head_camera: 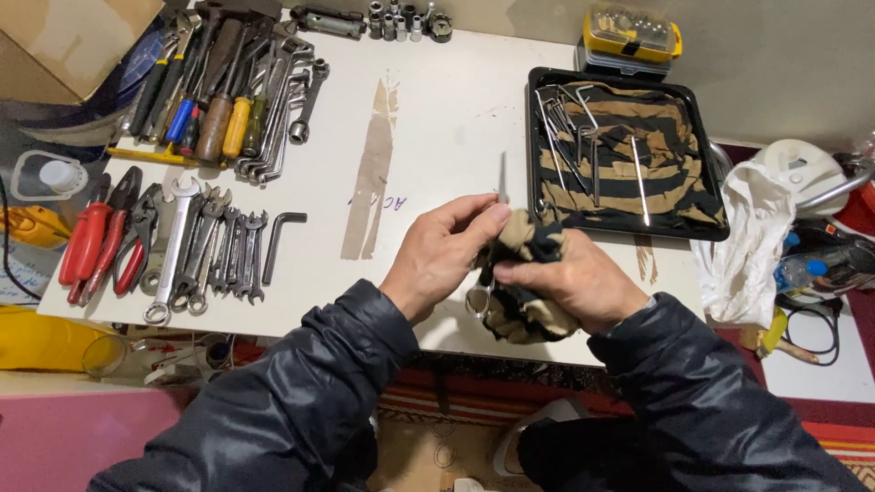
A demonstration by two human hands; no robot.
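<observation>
Hands meet over the near edge of the white table, both closed on one bundle. Left hand pinches the top of a striped tan-and-black cloth, fingers curled tight; right hand clamps the cloth from the other side. Inside that wrap sits a slim metal tool, its thin tip poking up above the fingers, a shiny ring end showing below. Off to the right, a black tray lined with matching cloth holds loose hex keys. Wrenches and red pliers lie in rows far left.

Risk here, as I judge it: the tool is slick and only cloth-gripped, so a loose pinch could let it slide out past the table edge. That bare tip also stands close to the left fingers, and a hard rub could jab them.
</observation>
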